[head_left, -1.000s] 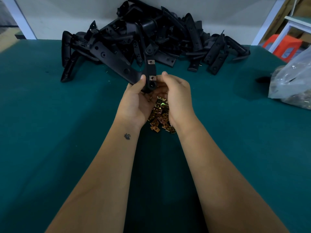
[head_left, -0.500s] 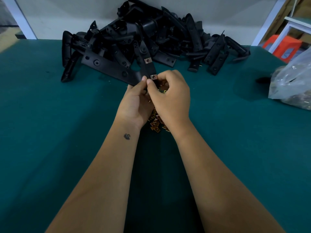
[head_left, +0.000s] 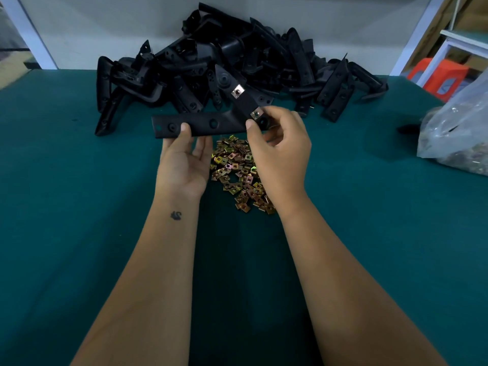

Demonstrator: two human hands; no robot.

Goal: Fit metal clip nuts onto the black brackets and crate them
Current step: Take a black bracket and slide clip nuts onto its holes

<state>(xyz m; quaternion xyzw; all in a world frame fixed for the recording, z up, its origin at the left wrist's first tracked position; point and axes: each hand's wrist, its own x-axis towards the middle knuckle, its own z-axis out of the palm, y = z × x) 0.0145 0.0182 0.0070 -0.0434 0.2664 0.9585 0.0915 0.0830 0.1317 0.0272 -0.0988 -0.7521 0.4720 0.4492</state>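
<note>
Black bracket point(head_left: 200, 125) pinched by left hand point(head_left: 184, 159), apparently right hand point(head_left: 280, 149).

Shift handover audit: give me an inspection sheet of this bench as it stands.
Surface: teal felt-covered table.
Job's things: L-shaped black plastic bracket held up, two silver metal clip nuts fitted; loose pile of brass-coloured clip nuts; heap of black brackets behind. Crate: nothing seen.
Clutter: clear plastic bag, far right.
Grippers: left hand holds the bracket's long arm; right hand pinches its bend.
Cables: nothing seen.
Surroundings: grey wall; orange plastic stool.
</note>
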